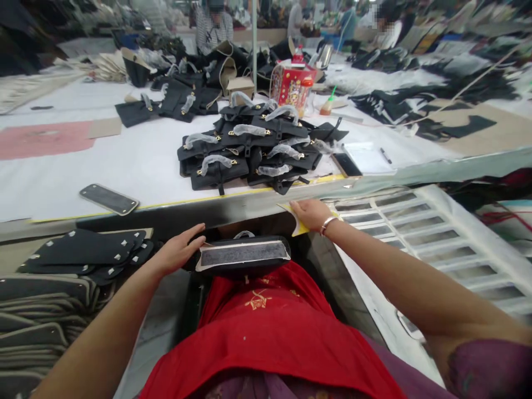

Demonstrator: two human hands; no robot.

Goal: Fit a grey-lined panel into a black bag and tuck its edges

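Observation:
A black handbag (243,257) sits at my lap with its underside toward me; a dark grey strip framed by a pale border covers that side. My left hand (183,248) lies at the bag's left end, fingers stretched out and apart, its fingertips at the upper edge. To the right of the bag, my right hand (310,215) pinches a thin yellow piece with a curved edge (298,224), held apart from the bag by the table edge. Part of the bag's handle (244,235) shows behind it.
Black handbags with wrapped handles (249,144) are heaped on the white table (158,138). One base panel (108,198) lies at the table's edge. Stacked panels (45,299) stand left; a sheet with grey strips (415,221) lies right. A phone (347,164) rests beside a notepad (368,159).

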